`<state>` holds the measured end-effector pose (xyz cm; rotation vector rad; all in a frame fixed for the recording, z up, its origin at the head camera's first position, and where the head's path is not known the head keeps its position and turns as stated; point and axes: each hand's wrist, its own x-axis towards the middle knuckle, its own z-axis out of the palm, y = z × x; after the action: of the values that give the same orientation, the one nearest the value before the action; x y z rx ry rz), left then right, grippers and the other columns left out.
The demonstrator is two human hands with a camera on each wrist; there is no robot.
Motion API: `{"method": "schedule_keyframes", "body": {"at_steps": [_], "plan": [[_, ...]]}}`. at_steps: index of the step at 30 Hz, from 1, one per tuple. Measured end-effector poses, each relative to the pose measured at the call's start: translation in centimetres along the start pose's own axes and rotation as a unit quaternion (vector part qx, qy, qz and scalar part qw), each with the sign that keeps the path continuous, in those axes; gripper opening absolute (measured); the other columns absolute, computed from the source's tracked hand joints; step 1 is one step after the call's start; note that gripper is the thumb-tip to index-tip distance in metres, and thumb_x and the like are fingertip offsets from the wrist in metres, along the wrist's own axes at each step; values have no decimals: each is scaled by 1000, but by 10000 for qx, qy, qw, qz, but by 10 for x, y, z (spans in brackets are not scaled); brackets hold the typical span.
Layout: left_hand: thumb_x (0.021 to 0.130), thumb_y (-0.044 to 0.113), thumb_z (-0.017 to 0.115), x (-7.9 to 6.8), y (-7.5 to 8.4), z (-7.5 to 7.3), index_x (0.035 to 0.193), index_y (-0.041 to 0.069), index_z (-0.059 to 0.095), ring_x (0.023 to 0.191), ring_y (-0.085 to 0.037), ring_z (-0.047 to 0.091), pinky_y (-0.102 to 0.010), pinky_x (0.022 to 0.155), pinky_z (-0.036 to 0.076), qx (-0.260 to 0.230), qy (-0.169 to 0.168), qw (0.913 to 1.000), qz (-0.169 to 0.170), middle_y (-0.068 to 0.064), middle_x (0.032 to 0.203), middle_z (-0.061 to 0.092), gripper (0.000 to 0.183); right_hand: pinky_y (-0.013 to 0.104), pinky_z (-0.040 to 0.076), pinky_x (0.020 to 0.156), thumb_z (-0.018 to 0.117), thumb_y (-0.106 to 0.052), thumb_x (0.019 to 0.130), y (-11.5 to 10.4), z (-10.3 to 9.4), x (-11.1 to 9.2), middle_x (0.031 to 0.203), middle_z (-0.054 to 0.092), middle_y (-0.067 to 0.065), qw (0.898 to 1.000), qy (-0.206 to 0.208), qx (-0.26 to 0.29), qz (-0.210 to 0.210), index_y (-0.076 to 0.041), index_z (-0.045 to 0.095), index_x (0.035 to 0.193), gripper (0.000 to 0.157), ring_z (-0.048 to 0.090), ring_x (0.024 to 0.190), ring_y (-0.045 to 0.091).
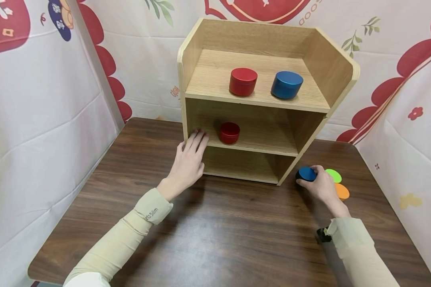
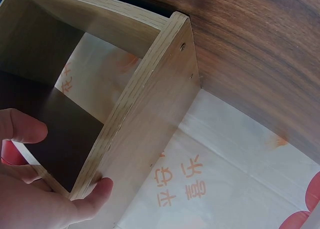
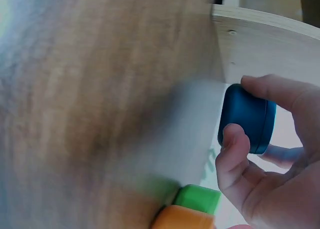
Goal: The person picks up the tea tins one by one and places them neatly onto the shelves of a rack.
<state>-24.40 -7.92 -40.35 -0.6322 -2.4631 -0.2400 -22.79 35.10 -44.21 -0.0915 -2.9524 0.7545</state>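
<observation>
My left hand (image 1: 186, 163) grips the left front of a wooden shelf unit (image 1: 258, 59), thumb below the middle board and fingers above. In the left wrist view, one finger lies outside the side panel (image 2: 150, 114). My right hand (image 1: 323, 185) pinches a round dark blue tin (image 1: 306, 174) between thumb and fingers, right of the unit. The right wrist view shows this blue tin (image 3: 247, 119) from its side. Behind that hand, a green tin (image 1: 333, 175) and an orange tin (image 1: 342, 191) are partly hidden.
A red tin (image 1: 243, 81) and a blue tin (image 1: 287, 85) stand on the top board. Another red tin (image 1: 229, 133) sits on the middle board. The dark wooden table (image 1: 215, 239) spreads before the unit, with printed white cloth (image 1: 140, 71) hanging around it.
</observation>
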Motion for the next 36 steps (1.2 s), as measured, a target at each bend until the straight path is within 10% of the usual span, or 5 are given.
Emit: {"method": "schedule_keyframes", "body": {"at_steps": [12,36], "plan": [[73,11,70,-1,0,2,149,9,32,146,-26,26,-54,101,38,52,-44,10000,-38,-10,156,32,85,59,44,81,75,-29,80,-30,-31,-11,123,53,36,9966,621,-26,-544,10,44,130,70,54,102,50],[74,10,71,0,0,1,150,9,31,146,-26,26,-55,103,35,32,-96,9999,-45,-10,156,32,85,23,36,59,76,-37,79,-72,-63,-34,103,61,23,9894,936,-106,-1103,4,51,126,67,52,79,26]]}}
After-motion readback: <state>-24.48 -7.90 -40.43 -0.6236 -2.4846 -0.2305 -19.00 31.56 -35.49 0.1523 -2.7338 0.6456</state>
